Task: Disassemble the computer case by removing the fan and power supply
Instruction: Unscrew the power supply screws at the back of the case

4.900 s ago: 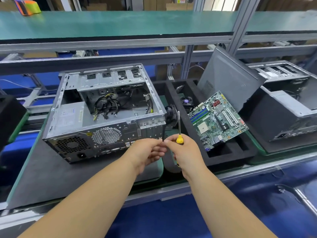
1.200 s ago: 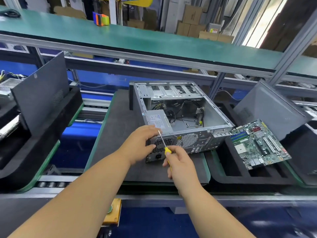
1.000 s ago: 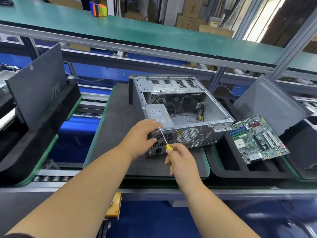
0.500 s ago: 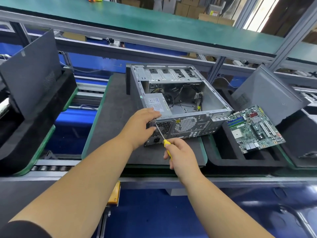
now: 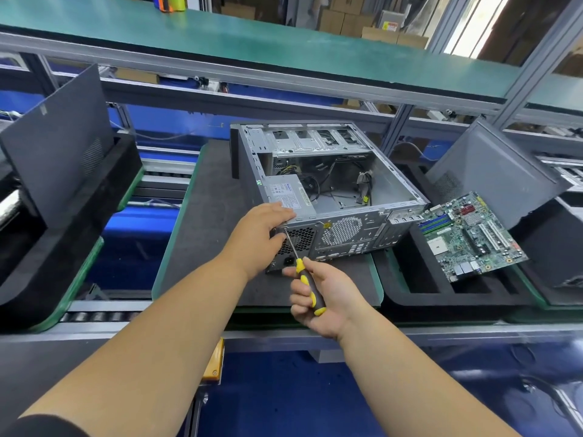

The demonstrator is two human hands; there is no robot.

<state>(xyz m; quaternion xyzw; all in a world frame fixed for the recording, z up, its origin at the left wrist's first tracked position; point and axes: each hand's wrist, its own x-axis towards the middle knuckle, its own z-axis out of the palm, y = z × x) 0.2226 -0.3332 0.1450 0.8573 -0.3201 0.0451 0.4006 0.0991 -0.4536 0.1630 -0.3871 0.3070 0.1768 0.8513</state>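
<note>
Steel case (image 5: pixel 362 197), one screwdriver (image 5: pixel 307 280), two hands.

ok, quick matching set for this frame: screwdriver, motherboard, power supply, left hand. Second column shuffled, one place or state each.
1. screwdriver
2. motherboard
3. power supply
4. left hand

A. mounted in the computer case's near-left corner
B. rests on the case's rear top edge
C. gripped by the right hand, tip at the rear panel
D. lies tilted on the black foam tray, right of the case

Pairs: 1-C, 2-D, 3-A, 4-B
</note>
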